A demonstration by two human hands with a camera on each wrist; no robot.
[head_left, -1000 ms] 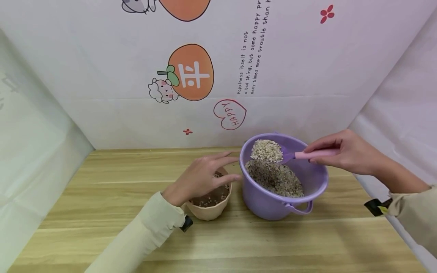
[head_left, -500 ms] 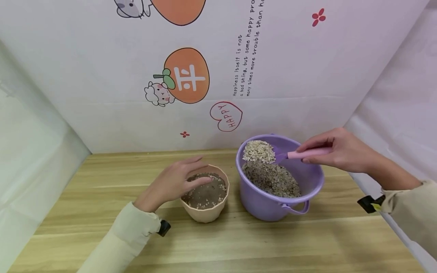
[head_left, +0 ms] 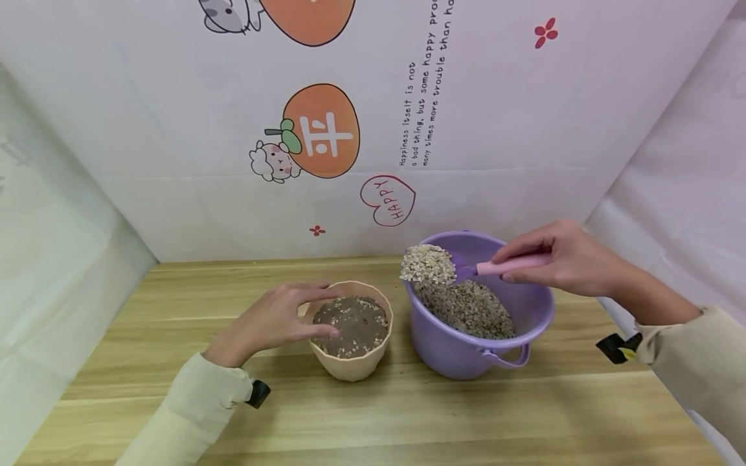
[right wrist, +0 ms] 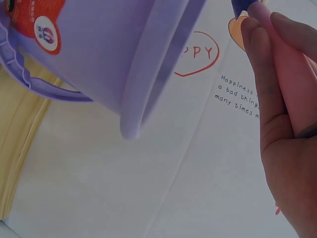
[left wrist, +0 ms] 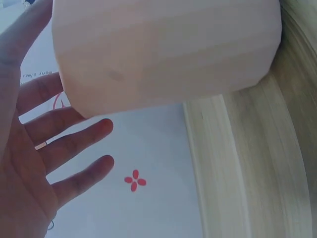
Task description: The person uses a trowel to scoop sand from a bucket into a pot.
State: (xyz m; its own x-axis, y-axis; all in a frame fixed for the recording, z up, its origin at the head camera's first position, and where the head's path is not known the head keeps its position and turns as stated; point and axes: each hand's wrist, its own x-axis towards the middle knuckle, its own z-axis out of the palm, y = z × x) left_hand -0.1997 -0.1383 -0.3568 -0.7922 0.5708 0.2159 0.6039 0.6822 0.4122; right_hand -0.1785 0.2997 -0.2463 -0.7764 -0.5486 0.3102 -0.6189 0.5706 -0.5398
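One beige pot (head_left: pixel 350 367) stands on the worktop (head_left: pixel 408 427) in the head view, one purple bucket (head_left: pixel 449 356) at its three o'clock. One scoop (head_left: pixel 464 274), heaped with pale granules (head_left: pixel 428 264), hangs over the bucket's ten-o'clock rim, its handle (head_left: pixel 515 263) grasped by the right hand (head_left: pixel 562 259) reaching in from four o'clock. The left hand (head_left: pixel 271 323) lies at the pot's nine o'clock, fingers released. Left wrist view: four fingers (left wrist: pixel 74 146) extend loosely at the pot's eight o'clock. Right wrist view: fingers (right wrist: pixel 265 84) curl round one pink handle.
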